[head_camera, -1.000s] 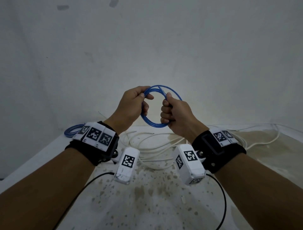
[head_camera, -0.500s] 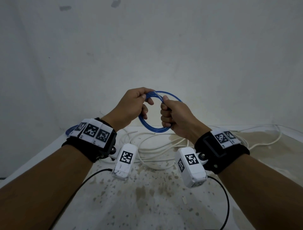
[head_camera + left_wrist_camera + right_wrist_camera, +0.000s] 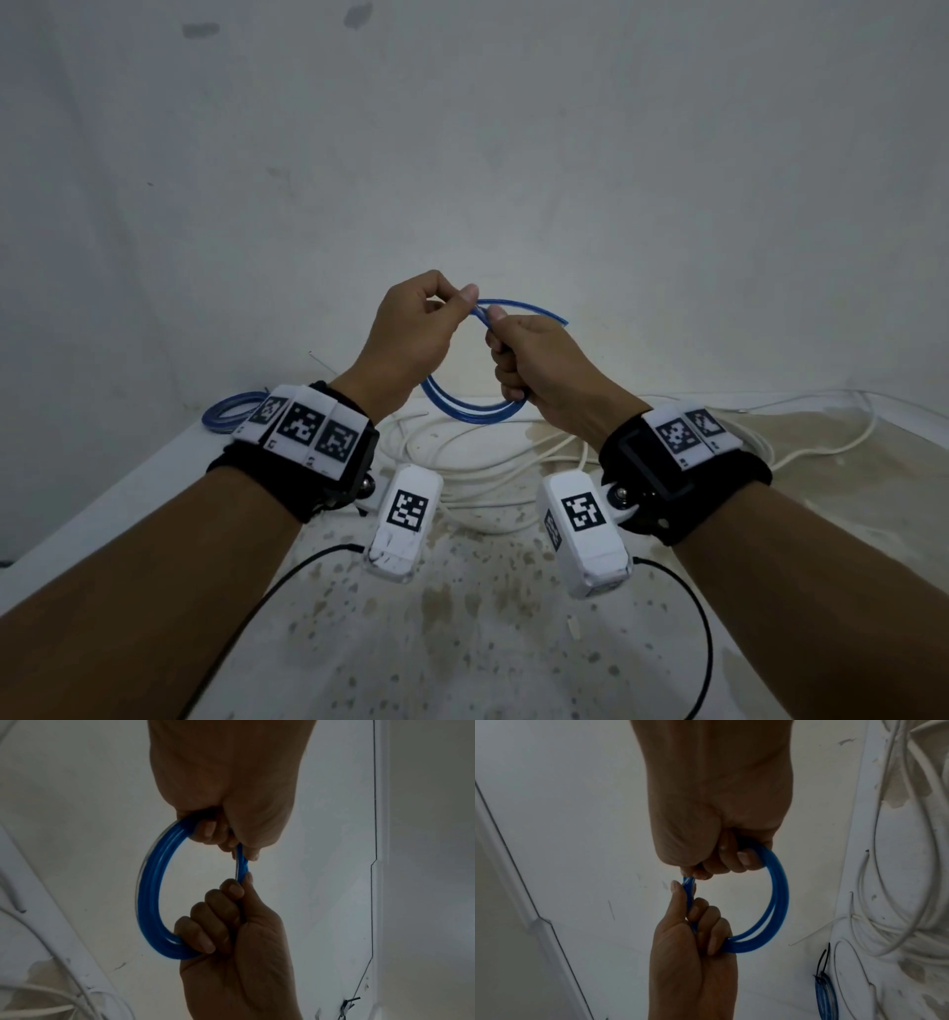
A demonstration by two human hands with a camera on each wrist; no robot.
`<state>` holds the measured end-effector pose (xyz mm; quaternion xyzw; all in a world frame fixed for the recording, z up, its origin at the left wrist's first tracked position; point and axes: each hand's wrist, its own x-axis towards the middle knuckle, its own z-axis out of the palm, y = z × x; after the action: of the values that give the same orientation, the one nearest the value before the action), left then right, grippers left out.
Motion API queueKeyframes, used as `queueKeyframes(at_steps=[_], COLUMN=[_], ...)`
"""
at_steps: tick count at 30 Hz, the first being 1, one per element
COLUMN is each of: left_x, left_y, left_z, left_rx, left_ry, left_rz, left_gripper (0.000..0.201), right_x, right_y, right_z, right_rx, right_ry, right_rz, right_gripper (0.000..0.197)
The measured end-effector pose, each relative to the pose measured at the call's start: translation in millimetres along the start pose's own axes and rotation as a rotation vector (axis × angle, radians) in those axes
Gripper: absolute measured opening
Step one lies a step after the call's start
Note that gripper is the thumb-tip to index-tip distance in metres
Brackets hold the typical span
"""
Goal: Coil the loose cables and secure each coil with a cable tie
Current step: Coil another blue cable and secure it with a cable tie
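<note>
1. Head view: since a second ago your hands have lifted a little and drawn closer at the top of the blue coil (image 3: pixel 475 411). Your left hand (image 3: pixel 411 329) now pinches the strands between thumb and forefinger, where before it wrapped them. Your right hand (image 3: pixel 534 360) stays fisted on the coil's right side. I judge the loops are gathered and ready for a tie; none is on this coil yet. It hangs in the air above the loose white cables (image 3: pixel 493 462) on the table (image 3: pixel 154 488). A second blue coil (image 3: pixel 231 411) lies at the far left.

2. Left wrist view: the coil (image 3: pixel 151 892) arcs between both hands. Your left hand (image 3: pixel 231 791) curls its fingers (image 3: pixel 209 830) on the bundle; the right hand (image 3: pixel 239 953) clamps from below, thumb pressed along the strands.

3. Right wrist view: your right hand (image 3: pixel 718 811) wraps the coil (image 3: pixel 777 902); the left hand (image 3: pixel 690 963) grips opposite, thumb tip at the cable end. The finished coil (image 3: pixel 826 1000) carries a black tie (image 3: pixel 824 961).
</note>
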<state>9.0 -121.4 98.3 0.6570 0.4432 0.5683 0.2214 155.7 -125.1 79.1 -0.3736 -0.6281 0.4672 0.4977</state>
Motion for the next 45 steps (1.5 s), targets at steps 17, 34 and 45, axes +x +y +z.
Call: queueKeyframes(at_steps=[17,34,45], left_x=[-3.8,-16.9,-11.3], left_y=[0.9,5.8,5.0], left_z=[-4.6,7.9,18.8], left_rx=[-0.027,-0.494,-0.605], left_ry=[0.155,0.109,0.342], left_rz=[0.097,-0.256,-0.296], left_gripper=[0.033,0.04,0.037], right_x=[-3.0,2.9,1.8], right_y=[-4.9,-16.6,-16.2], right_z=[-11.4,3.3,14.3], right_rx=[0.512,0.657,0.437], right_ry=[-0.165,0.106,0.137], right_rz=[0.136,0.145,0.09], right_gripper=[0.036,0.041,0.039])
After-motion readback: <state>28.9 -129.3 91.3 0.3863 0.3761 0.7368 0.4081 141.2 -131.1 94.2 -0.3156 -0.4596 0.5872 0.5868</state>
